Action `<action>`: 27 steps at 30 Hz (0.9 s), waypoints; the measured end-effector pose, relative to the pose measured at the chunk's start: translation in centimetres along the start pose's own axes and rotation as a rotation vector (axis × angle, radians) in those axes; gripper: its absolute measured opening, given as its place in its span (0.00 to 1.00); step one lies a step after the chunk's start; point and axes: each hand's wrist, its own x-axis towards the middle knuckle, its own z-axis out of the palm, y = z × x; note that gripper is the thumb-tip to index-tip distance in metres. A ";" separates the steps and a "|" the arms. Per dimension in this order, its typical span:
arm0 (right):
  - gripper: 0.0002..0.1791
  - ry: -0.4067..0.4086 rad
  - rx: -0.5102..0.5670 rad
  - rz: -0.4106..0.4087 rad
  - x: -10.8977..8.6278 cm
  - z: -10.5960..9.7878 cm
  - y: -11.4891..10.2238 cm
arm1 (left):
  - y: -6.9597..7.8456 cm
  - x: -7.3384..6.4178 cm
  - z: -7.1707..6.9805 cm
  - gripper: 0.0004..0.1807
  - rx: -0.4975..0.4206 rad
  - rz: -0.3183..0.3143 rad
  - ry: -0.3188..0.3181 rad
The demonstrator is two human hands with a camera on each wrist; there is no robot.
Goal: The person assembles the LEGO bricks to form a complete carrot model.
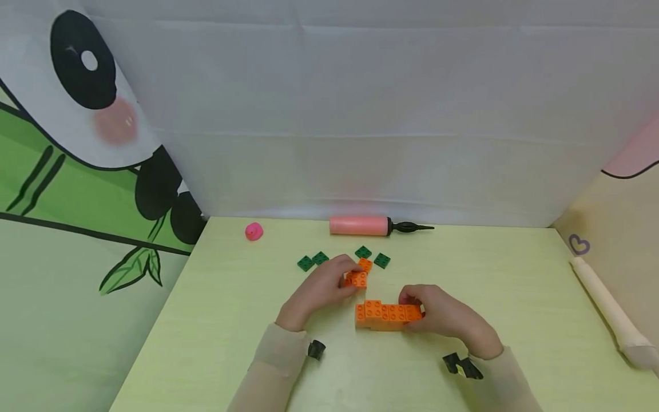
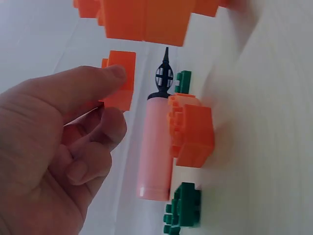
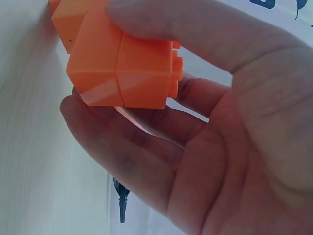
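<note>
My left hand [image 1: 326, 281] pinches a small orange toy brick [image 2: 120, 78] between thumb and fingers, raised off the table in the left wrist view. Beyond it, other orange bricks [image 1: 365, 264] sit on the table, partly hidden by the hand in the head view. With thumb and curled fingers, my right hand [image 1: 443, 313] grips the right end of a long orange brick assembly [image 1: 383, 316]. This assembly is built of joined bricks in two layers, with a raised stud part near its left end. The two hands' pieces are apart.
Several small green bricks [image 1: 382, 260] lie beyond the hands. A pink hand pump [image 1: 358, 225] with a black nozzle lies along the back edge. At the back left is a small round pink toy [image 1: 254, 231]. A pale roll [image 1: 607, 309] leans along the right side.
</note>
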 end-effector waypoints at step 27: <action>0.18 0.119 -0.002 -0.026 1.1 1.2 0.0 | 4.2 0.1 0.1 0.13 -0.124 0.169 -0.046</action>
